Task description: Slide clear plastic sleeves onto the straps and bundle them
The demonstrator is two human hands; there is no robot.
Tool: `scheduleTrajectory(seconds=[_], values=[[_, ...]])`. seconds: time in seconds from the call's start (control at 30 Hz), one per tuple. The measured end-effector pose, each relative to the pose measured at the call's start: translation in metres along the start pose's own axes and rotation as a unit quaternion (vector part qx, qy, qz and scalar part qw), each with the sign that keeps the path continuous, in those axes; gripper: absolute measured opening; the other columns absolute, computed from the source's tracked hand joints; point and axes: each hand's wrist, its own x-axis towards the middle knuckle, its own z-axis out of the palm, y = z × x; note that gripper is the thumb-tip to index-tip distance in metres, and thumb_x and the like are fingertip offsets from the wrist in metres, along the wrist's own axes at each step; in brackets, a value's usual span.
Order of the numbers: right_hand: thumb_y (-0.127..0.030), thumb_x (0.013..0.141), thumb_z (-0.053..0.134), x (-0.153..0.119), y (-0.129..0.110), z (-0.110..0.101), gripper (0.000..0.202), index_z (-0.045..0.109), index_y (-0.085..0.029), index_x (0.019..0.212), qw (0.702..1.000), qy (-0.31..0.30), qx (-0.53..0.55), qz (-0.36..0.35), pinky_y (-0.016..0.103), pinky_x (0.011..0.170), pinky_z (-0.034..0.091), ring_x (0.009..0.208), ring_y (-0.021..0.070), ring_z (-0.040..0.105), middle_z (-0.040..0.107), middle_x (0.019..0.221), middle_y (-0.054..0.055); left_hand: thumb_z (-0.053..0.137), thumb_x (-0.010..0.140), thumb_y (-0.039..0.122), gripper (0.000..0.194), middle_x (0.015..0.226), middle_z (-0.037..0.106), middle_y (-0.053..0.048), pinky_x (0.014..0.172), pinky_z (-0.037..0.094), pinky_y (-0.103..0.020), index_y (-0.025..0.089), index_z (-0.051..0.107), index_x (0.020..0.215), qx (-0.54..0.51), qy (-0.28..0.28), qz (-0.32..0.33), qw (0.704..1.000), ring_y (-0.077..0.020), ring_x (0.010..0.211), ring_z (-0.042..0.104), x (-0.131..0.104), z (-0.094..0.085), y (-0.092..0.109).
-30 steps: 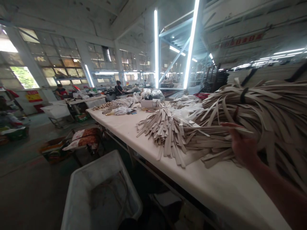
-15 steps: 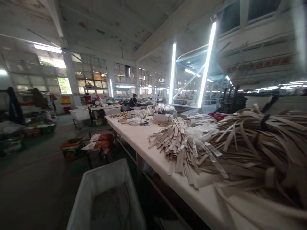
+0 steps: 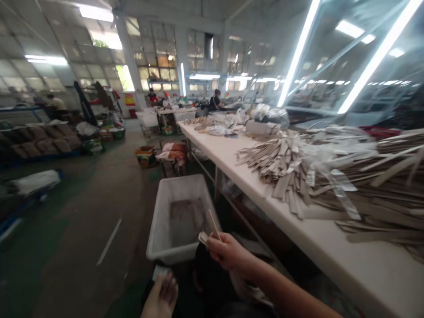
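My right hand (image 3: 230, 254) is closed around beige strap strips (image 3: 214, 224), whose ends stick out past the fingers and thumb. It is in front of the near end of a white plastic tub (image 3: 154, 229). Lower and to the left, my left hand (image 3: 160, 293) is blurred, its fingers curled near a small pale piece (image 3: 160, 270) that I cannot make out. On the table to the right lies a large heap of similar flat strips (image 3: 288, 163), partly under clear plastic wrap.
A long pale-topped table (image 3: 228, 152) runs away on the right, with a white box (image 3: 261, 128) and plastic bags farther along. Boxes and a sack (image 3: 174, 151) stand beyond the tub. Left is floor with stacked bundles (image 3: 46, 141). A seated person (image 3: 215, 100) works far off.
The view has swung right-to-left and down, showing more floor on the left. Both hands have come into view, the right one holding strips; the tub and table appear shifted.
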Motion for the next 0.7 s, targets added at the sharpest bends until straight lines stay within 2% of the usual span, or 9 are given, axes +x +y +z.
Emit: scheduleTrajectory(seconds=[0.03,0.1,0.2,0.27,0.33,0.47,0.53,0.7], values=[[-0.078,0.065,0.068,0.005,0.014,0.007,0.061,0.046,-0.021,0.074,1.0,0.019,-0.011,0.003,0.02,0.035,0.016,0.039,0.0045,0.026,0.04,0.053,-0.008,0.076,0.076,0.029,0.017,0.09,0.073,-0.003,0.078,0.06,-0.035,0.025,0.071,0.092,-0.006,-0.01,-0.006,1.0,-0.0201,0.083,0.071,-0.004,0.001,0.002],[-0.075,0.067,0.068,0.006,0.036,0.015,0.059,0.048,-0.02,0.073,0.999,0.041,-0.029,0.004,0.02,0.037,0.016,0.041,0.005,0.027,0.039,0.053,-0.008,0.067,0.084,0.021,0.004,0.088,0.073,-0.005,0.08,0.058,-0.03,0.018,0.069,0.085,-0.04,-0.068,-0.029,0.996,-0.0148,0.078,0.07,-0.009,0.006,0.003],[-0.077,0.079,0.052,0.005,0.056,0.01,0.058,0.055,-0.019,0.076,0.999,0.02,-0.019,0.03,0.022,0.039,0.015,0.042,0.0068,0.028,0.042,0.054,-0.005,0.064,0.089,0.024,0.01,0.086,0.073,-0.006,0.074,0.056,-0.027,0.015,0.067,0.086,-0.064,-0.086,-0.049,0.993,-0.0138,0.075,0.069,-0.01,0.018,0.001],[-0.078,0.08,0.048,0.005,0.065,0.005,0.06,0.058,-0.019,0.076,0.998,0.005,-0.026,0.049,0.024,0.04,0.016,0.041,0.008,0.028,0.043,0.054,-0.004,0.066,0.089,0.027,0.012,0.09,0.074,-0.006,0.075,0.055,-0.028,0.015,0.067,0.088,-0.064,-0.096,-0.06,0.992,-0.015,0.079,0.07,-0.012,0.027,-0.003],[-0.075,0.078,0.053,0.005,0.072,0.002,0.056,0.059,-0.02,0.077,0.998,0.026,-0.053,0.035,0.025,0.041,0.02,0.043,0.0092,0.03,0.044,0.054,-0.004,0.07,0.085,0.03,0.015,0.098,0.074,-0.007,0.079,0.054,-0.029,0.016,0.068,0.091,-0.053,-0.116,-0.062,0.99,-0.0172,0.086,0.071,-0.018,0.033,-0.009],[-0.064,0.083,0.057,0.007,0.081,0.001,0.044,0.061,-0.021,0.077,0.985,0.093,-0.139,-0.047,0.026,0.052,0.033,0.053,0.0124,0.042,0.049,0.057,-0.003,0.081,0.074,0.039,0.034,0.117,0.071,-0.012,0.087,0.052,-0.034,0.015,0.072,0.096,0.01,-0.188,-0.033,0.982,-0.0237,0.105,0.067,-0.03,0.041,-0.021],[-0.06,0.086,0.054,0.009,0.082,0.001,0.04,0.06,-0.021,0.076,0.979,0.095,-0.168,-0.069,0.027,0.058,0.036,0.057,0.0137,0.045,0.052,0.059,-0.002,0.086,0.067,0.041,0.04,0.114,0.072,-0.013,0.087,0.051,-0.033,0.014,0.074,0.094,0.047,-0.201,-0.014,0.978,-0.0241,0.105,0.066,-0.031,0.045,-0.027],[-0.056,0.091,0.046,0.013,0.081,0.003,0.04,0.054,-0.022,0.07,0.976,0.077,-0.188,-0.083,0.029,0.062,0.038,0.06,0.0152,0.049,0.055,0.061,-0.001,0.092,0.056,0.04,0.045,0.098,0.075,-0.01,0.083,0.051,-0.03,0.012,0.077,0.089,0.096,-0.179,0.027,0.979,-0.0188,0.091,0.067,-0.018,0.052,-0.038]])
